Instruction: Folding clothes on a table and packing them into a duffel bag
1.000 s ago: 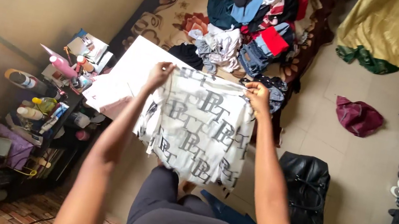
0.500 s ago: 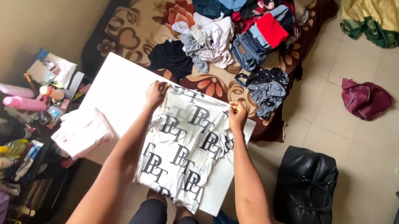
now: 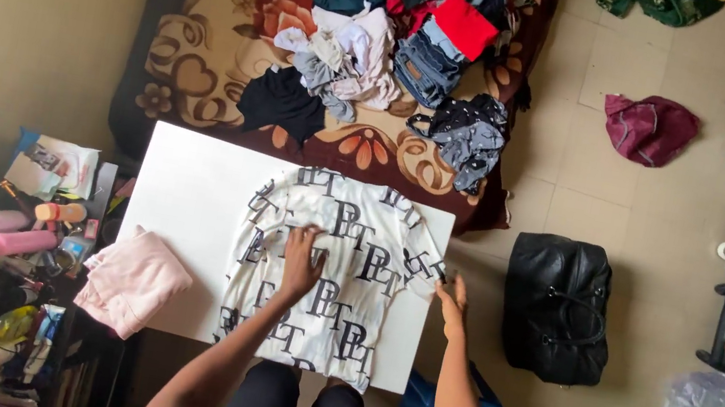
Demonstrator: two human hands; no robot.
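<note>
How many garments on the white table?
2: a letter-print shirt spread flat mid-table under the left hand, and a folded pink garment at the table's left edge.

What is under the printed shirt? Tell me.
The printed shirt lies flat on a white board, left hand pressing it, right hand at its sleeve. Anything else beneath is covered.
</note>
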